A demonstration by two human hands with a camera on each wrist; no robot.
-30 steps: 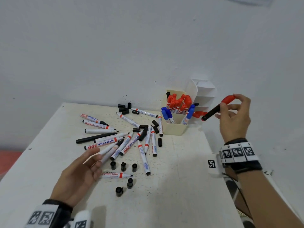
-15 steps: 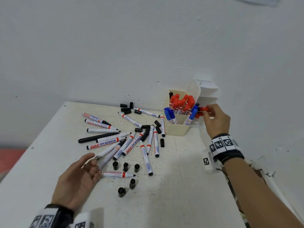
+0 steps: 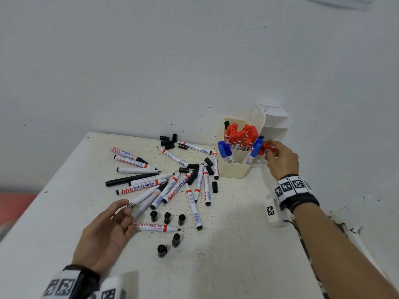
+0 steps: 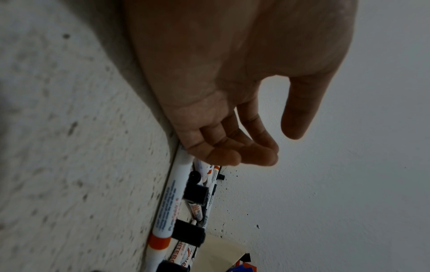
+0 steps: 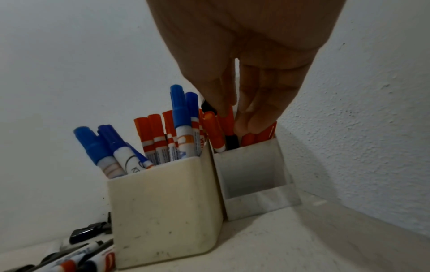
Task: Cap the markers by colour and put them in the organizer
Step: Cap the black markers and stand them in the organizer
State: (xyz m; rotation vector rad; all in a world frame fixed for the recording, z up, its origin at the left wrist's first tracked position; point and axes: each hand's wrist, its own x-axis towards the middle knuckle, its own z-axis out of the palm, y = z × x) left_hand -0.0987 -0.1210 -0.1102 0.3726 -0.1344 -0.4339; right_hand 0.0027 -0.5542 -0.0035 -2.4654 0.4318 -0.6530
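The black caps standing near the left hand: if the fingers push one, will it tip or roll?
The black caps are short cylinders standing on end, so a push probably tips one, and it may then roll on the flat table. They look small and light, so the left hand should move them easily.

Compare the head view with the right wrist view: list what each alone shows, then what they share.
Head view only: the left hand open by the uncapped markers and loose black caps on the table.
Right wrist view only: the white holder's open front beneath the red-capped markers.
Both: the right hand at those markers, and the cream organizer with blue-capped markers.
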